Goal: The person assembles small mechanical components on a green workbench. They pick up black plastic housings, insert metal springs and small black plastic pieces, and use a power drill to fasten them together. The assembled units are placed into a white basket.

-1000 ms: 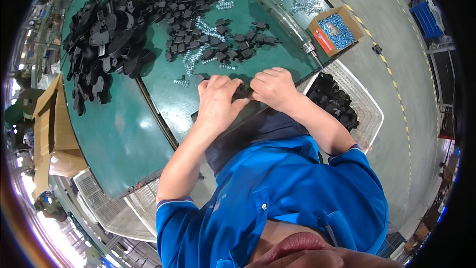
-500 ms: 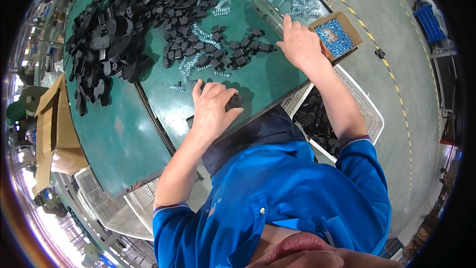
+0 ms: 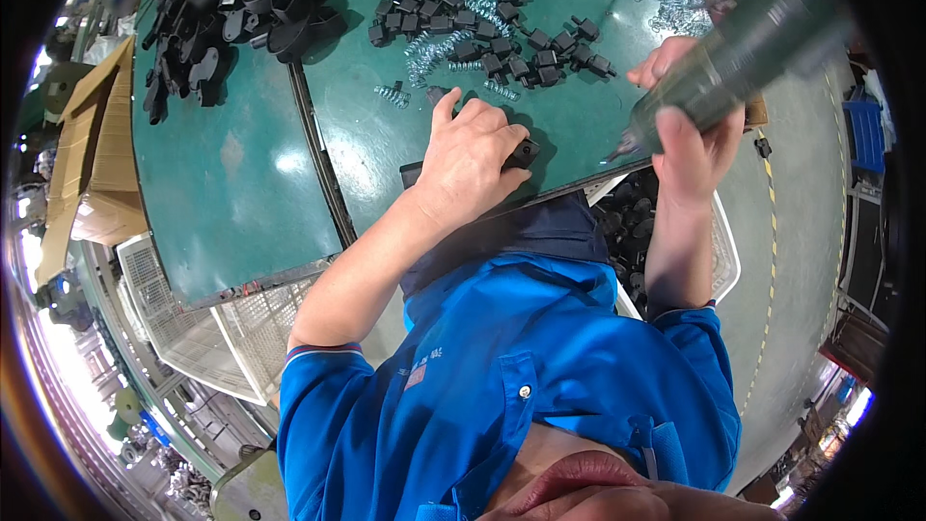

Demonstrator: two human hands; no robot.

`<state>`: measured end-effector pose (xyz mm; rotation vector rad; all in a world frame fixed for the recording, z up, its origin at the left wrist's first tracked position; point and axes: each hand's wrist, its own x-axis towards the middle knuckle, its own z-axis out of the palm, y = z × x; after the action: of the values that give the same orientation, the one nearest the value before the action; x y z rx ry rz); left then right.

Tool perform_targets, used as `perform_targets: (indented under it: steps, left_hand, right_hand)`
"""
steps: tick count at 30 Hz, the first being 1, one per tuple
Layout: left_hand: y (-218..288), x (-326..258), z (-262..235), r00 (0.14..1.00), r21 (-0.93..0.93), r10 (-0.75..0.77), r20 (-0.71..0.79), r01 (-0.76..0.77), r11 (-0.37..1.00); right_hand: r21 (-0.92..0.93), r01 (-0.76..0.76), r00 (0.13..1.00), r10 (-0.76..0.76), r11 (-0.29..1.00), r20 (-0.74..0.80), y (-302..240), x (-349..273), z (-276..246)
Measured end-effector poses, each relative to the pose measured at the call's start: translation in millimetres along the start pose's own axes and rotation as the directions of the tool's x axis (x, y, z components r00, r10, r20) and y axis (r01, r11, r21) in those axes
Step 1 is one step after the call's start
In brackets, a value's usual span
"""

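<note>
black part (image 3: 524, 154) taken as landmark, near the close edge of the green table (image 3: 241, 188). left hand (image 3: 470, 154) curled over it, thumb and fingers pinching its right end. right hand (image 3: 696, 145) wrapped round a power screwdriver (image 3: 738, 63), blurred, right of the part; tip apart from it. springs (image 3: 434, 56) and small blocks (image 3: 547, 60) beyond the part. judgement: best to pinch firmly, fingertips clear of the bit, and square the screwdriver before pressing. screw on tip: cannot tell.

A green workbench (image 3: 236, 188), power driver (image 3: 728, 63) and striped floor tape (image 3: 772, 222) show a factory workshop.
</note>
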<state>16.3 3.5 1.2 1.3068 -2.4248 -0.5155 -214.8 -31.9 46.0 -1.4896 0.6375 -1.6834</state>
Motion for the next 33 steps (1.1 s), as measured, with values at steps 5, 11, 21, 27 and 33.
perform_targets:
  steps: [5,11,21,27,33]
  left_hand:
    - [1,3,1,1.0,0.024,0.014,-0.019,-0.014,1.0]
    - [3,5,2,1.0,0.035,0.012,-0.02,-0.011,0.999]
    - [3,4,1,1.0,0.03,0.0,-0.012,0.0,1.0]
    - [2,4,1,1.0,0.034,0.008,0.002,-0.008,0.999]
    - [-1,3,6,1.0,0.06,0.005,0.002,-0.005,0.998]
  right_hand:
    - [0.219,0.003,0.993,-0.03,0.976,0.117,-1,0,39]
    - [0.205,-0.05,0.998,0.042,0.977,0.04,7,-10,56]
    - [0.185,-0.014,1.0,0.011,0.983,0.013,16,-11,62]
    - [0.126,-0.026,0.999,0.022,0.992,0.031,20,-15,63]
    - [-0.067,0.024,0.972,-0.008,0.997,0.236,19,-17,61]
